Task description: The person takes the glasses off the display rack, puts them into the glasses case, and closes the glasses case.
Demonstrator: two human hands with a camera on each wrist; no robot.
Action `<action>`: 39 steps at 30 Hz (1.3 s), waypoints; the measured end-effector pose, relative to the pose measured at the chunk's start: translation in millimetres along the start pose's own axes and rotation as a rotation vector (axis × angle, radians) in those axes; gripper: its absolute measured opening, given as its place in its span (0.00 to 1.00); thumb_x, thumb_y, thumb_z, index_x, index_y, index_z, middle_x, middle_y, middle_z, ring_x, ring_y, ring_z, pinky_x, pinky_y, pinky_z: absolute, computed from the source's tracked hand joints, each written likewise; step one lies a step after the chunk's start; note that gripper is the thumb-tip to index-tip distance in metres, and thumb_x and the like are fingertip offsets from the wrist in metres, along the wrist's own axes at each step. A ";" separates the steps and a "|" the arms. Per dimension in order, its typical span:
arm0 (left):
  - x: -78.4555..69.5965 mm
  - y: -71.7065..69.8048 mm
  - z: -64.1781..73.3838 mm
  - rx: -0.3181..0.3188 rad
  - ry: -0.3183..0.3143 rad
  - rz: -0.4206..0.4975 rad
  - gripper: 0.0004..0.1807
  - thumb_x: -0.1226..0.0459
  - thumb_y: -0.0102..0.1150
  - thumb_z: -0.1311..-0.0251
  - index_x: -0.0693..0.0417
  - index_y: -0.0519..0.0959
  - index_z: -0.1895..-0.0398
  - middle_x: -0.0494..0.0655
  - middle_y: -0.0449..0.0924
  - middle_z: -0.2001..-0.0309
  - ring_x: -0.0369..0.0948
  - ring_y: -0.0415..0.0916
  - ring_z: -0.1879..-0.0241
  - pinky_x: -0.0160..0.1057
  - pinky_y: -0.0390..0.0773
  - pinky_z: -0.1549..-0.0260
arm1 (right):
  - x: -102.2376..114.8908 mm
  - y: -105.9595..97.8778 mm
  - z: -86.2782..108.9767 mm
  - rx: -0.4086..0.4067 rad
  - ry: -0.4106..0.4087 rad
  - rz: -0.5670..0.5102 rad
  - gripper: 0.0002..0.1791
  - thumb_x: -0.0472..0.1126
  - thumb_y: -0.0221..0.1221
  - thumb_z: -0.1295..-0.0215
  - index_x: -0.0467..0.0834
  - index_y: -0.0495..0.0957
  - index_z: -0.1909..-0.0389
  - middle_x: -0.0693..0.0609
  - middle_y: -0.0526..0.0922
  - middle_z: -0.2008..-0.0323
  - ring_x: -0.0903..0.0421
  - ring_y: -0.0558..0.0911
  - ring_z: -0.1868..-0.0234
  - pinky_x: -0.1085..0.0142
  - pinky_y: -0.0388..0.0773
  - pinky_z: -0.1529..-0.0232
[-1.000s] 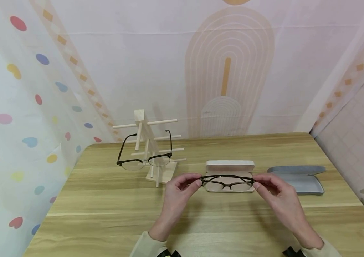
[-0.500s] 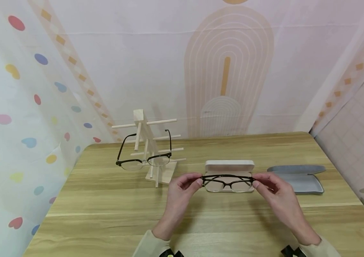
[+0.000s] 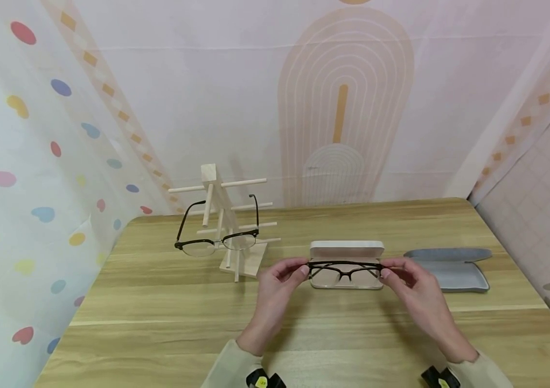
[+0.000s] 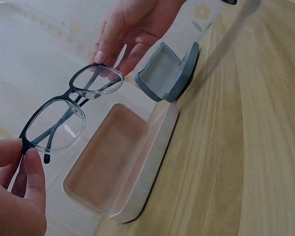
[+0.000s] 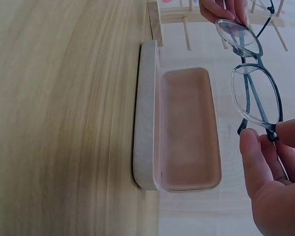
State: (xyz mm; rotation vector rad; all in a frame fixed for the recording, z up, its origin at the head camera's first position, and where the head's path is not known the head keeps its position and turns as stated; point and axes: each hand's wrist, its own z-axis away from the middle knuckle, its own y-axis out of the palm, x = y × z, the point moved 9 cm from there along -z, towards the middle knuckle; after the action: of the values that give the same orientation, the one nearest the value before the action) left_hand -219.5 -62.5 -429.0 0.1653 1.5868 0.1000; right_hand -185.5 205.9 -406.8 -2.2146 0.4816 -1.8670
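Note:
Both hands hold one pair of dark-framed eyeglasses (image 3: 345, 264) with clear lower rims, temples folded behind the lenses. My left hand (image 3: 278, 285) pinches the left end between thumb and fingers; my right hand (image 3: 417, 291) pinches the right end. In both wrist views the eyeglasses are held above the table. A white glasses case (image 3: 347, 247) with pinkish lining stands with its lid up, behind the eyeglasses in the head view. Its lined inside (image 5: 189, 128) shows bare in the right wrist view.
A grey glasses case (image 3: 454, 275) lies unfolded at the right. On the left stands a wooden peg rack (image 3: 210, 173), with a second pair of eyeglasses (image 3: 194, 245) hung on it. A patterned curtain (image 3: 236, 97) backs the wooden table (image 3: 158, 323).
The left hand has shifted slightly right. The eyeglasses have tilted a little, their lenses looking shorter in the head view. The grip of both hands stays the same.

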 end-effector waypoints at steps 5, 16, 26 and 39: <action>6.3 1.7 -3.4 -0.019 -0.018 0.003 0.15 0.72 0.66 0.34 0.75 0.81 0.48 0.54 0.85 0.55 0.39 0.83 0.58 0.35 0.84 0.53 | -2.8 0.3 -4.5 -0.016 0.007 0.017 0.12 0.39 0.60 0.24 0.36 0.81 0.47 0.41 0.85 0.51 0.66 0.85 0.56 0.76 0.81 0.55; 20.5 2.9 -11.6 -0.050 -0.039 0.030 0.14 0.73 0.65 0.34 0.76 0.81 0.49 0.51 0.85 0.58 0.37 0.83 0.61 0.33 0.84 0.55 | -11.1 1.3 -11.7 -0.006 0.033 0.046 0.14 0.41 0.60 0.24 0.37 0.81 0.46 0.43 0.86 0.53 0.63 0.84 0.56 0.76 0.79 0.56; 26.3 5.0 -15.4 -0.052 -0.022 -0.004 0.13 0.74 0.65 0.34 0.76 0.82 0.50 0.56 0.86 0.57 0.37 0.83 0.60 0.33 0.84 0.54 | -20.1 4.9 -16.9 0.006 0.071 -0.017 0.12 0.35 0.58 0.24 0.32 0.80 0.46 0.38 0.85 0.53 0.64 0.84 0.58 0.73 0.82 0.58; 34.2 1.7 -25.7 -0.102 -0.031 -0.095 0.09 0.73 0.66 0.35 0.73 0.83 0.56 0.53 0.86 0.64 0.36 0.82 0.66 0.35 0.85 0.59 | -29.7 6.8 -23.8 0.007 0.108 0.081 0.13 0.37 0.58 0.24 0.35 0.79 0.46 0.40 0.86 0.52 0.59 0.84 0.55 0.72 0.79 0.63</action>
State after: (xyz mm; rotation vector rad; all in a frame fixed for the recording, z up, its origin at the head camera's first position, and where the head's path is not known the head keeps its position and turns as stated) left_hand -245.7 -54.0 -461.7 0.0113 1.5524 0.1038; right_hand -213.9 212.0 -432.2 -2.0653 0.5734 -1.9503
